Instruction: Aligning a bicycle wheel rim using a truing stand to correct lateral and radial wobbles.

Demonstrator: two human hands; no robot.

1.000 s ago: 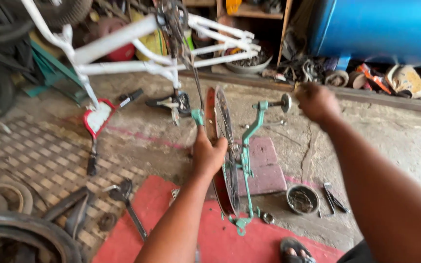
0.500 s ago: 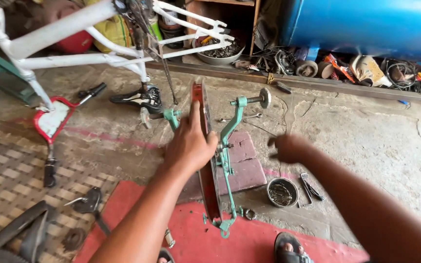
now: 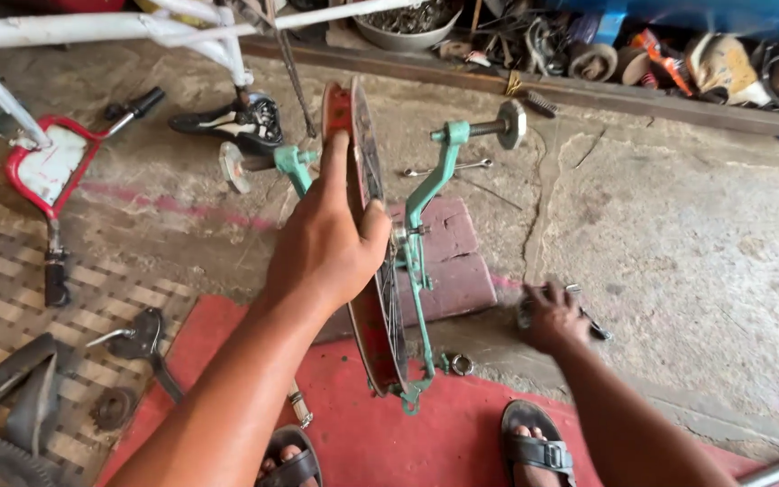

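A red-rimmed bicycle wheel [image 3: 367, 271] stands upright in a green truing stand [image 3: 421, 225] at the far edge of the red mat [image 3: 353, 433] on the concrete floor [image 3: 678, 234]. The left hand [image 3: 326, 243] grips its upper rim; the right hand [image 3: 552, 316] is blurred beside small tools, closure uncertain. The wheel looks light but stiff, its spokes thin, so the rim seems the safest hold

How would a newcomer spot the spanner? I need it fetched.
Find the green truing stand holding the red-rimmed wheel. Just beyond it, on the bare concrete floor, lies the spanner: slim, silvery, flat, unlike the thick threaded axle above.
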